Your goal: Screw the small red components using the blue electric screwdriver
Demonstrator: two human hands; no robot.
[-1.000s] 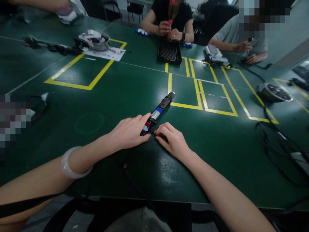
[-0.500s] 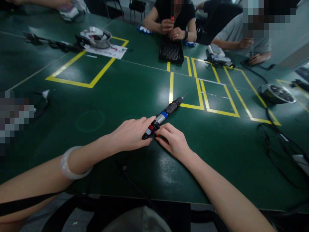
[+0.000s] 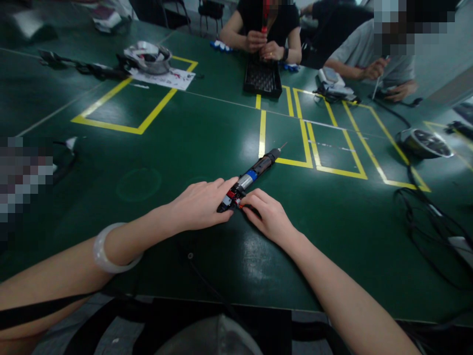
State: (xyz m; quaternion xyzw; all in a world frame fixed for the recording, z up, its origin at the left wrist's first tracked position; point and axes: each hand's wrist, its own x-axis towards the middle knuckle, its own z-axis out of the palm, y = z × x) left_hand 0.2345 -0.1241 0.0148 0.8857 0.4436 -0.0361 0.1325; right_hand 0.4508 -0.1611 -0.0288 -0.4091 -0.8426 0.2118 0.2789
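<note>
My left hand (image 3: 201,204) lies flat over the near end of a slim black electric screwdriver with a silver and blue band (image 3: 249,178), fingers laid along its side and pressing it down rather than wrapped around it. My right hand (image 3: 269,217) is pinched narrow at that same near end, fingertips (image 3: 246,202) closed on a small red part there; I cannot tell whether they grip it or only touch it. The screwdriver lies on a dark green glossy table (image 3: 207,133), its thin tip pointing away from me toward the yellow tape lines (image 3: 305,143) that mark out boxes just beyond it. A white bangle (image 3: 105,249) sits on my left wrist. Far beyond the screwdriver, across the table, a person in a black top holds something red over a black gridded tray (image 3: 261,79). To the right of that tray another person in a grey shirt has both hands at the table edge. Left of the tray, a metal bowl (image 3: 148,56) rests on a white printed sheet (image 3: 164,79). Right of the screwdriver, loose black cables (image 3: 428,222) coil over the table, with a round dark fan-like part (image 3: 423,143) beyond them. Chairs stand behind the people.
</note>
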